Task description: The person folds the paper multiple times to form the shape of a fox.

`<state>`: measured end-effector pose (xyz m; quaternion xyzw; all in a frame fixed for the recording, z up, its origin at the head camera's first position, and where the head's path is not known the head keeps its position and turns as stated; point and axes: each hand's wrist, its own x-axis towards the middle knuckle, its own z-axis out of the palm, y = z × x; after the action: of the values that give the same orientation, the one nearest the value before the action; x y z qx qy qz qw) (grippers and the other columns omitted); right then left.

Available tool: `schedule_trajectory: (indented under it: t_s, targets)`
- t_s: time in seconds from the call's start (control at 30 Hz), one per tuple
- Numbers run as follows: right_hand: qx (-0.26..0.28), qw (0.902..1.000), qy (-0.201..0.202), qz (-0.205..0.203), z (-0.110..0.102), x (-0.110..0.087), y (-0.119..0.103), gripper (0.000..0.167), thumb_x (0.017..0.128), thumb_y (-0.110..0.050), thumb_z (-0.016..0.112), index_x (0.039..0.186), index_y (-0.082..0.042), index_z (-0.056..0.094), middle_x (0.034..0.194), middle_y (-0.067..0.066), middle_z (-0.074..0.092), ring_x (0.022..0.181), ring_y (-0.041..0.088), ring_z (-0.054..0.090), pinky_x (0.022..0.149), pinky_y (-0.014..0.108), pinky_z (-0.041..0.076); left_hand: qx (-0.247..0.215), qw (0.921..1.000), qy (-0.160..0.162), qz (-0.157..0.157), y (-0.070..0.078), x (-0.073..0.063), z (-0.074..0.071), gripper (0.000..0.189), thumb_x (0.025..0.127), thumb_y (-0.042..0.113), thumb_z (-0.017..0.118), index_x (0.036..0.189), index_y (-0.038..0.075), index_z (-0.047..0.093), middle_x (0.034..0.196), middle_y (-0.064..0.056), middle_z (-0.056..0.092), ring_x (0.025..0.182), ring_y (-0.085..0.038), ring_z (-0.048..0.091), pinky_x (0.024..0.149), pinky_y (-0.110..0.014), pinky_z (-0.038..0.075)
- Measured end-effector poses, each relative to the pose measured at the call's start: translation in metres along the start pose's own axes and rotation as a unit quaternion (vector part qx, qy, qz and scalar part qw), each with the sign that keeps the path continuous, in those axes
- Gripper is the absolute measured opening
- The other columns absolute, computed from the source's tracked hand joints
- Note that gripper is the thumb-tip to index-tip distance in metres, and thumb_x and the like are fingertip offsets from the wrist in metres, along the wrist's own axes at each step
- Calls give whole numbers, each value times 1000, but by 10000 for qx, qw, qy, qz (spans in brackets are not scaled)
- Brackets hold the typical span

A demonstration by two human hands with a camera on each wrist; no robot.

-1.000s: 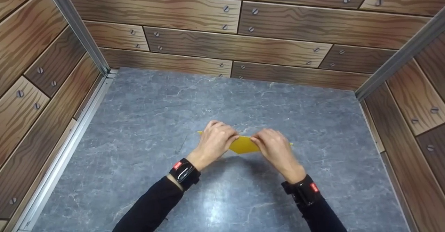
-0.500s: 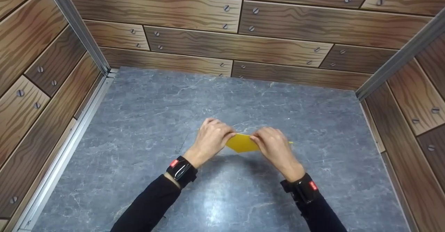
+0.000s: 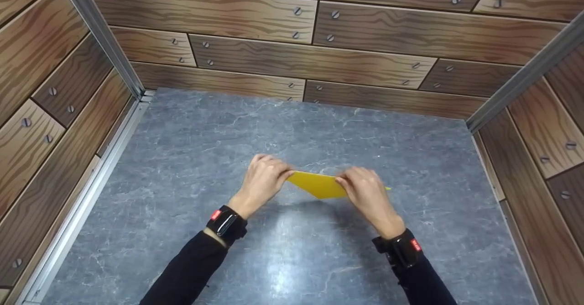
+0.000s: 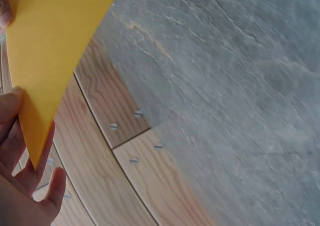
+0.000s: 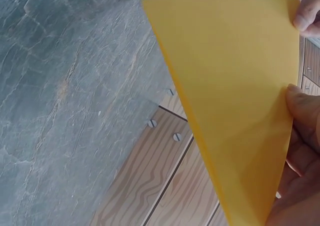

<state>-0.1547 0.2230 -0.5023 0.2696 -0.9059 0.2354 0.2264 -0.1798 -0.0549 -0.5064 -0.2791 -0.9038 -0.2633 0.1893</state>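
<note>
A sheet of yellow paper [image 3: 319, 185], folded into a triangle, is held up off the grey surface between both hands. My left hand [image 3: 263, 181] pinches its long top edge near the left end. In the left wrist view the paper's pointed tip [image 4: 36, 153] lies against the fingers of that hand, with the thumb [image 4: 10, 105] on the near face. My right hand [image 3: 368, 195] pinches the same edge farther right, and a small tip of paper sticks out beyond it. A doubled, folded side of the paper [image 5: 220, 101] shows in the right wrist view.
The grey marbled tabletop [image 3: 283, 131] is enclosed by wood-patterned panels [image 3: 255, 54] at the back and both sides. Metal posts [image 3: 102, 35] stand in the back corners. A pale metal rail [image 3: 91, 195] runs along the left edge.
My left hand has moved left along the top edge, to the paper's left end, so more paper shows between the hands. The right hand and the paper have shifted slightly right.
</note>
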Motion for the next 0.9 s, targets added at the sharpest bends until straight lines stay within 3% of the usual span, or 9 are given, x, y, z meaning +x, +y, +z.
schedule_trajectory:
  t_s: [0.37, 0.9]
  targets:
    - [5, 10000, -29, 26, 0, -2, 3, 7, 91, -13, 79, 91, -8, 74, 82, 3, 70, 71, 19, 62, 65, 37, 49, 87, 9999, 39, -48, -14, -7, -9, 9, 95, 23, 76, 95, 15, 80, 93, 0, 79, 89, -20, 73, 102, -49, 49]
    - [19, 9999, -112, 111, 0, -2, 2, 8, 90, -14, 80, 92, -8, 74, 83, 3, 71, 73, 21, 65, 68, 38, 51, 50, 9999, -88, -78, -16, -9, -10, 11, 95, 24, 75, 95, 14, 80, 91, 0, 78, 89, -20, 73, 102, -48, 50]
